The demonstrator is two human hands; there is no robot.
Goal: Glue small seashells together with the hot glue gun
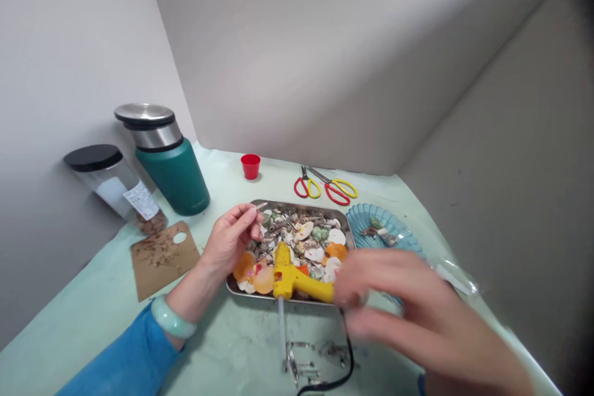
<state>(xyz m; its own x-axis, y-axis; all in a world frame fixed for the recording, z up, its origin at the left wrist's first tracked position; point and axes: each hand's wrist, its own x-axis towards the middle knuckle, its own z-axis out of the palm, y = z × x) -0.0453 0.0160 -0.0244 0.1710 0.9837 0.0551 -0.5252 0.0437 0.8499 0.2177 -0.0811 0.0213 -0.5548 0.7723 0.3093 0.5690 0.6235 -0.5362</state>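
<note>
Several small metal fittings lie on the desk at the near side of the tray, beside the looped black cord. The right hand is at the tray's near right corner, fingers partly curled at the grip end of the yellow glue gun; motion blur prevents telling whether it is closed on the grip. The glue gun rests on the shells at the tray's near edge. Its barrel axis runs near to far: nozzle toward the tray's far side, translucent glue stick projecting past the near rim. The grip extends rightward from the barrel. Handling, as judged: light, rigid body; the trailing cord may drag. Hold by the grip; avoid the nozzle, possibly hot. The left hand, at the tray's left side, pinches a small slender piece between thumb and forefinger, its long axis pointing right and slightly away. The piece is probably very light, stiff and brittle; hold it lightly near one end. The blue plate sits right of the tray; two pairs of scissors and the red cup stand beyond its far side.
</note>
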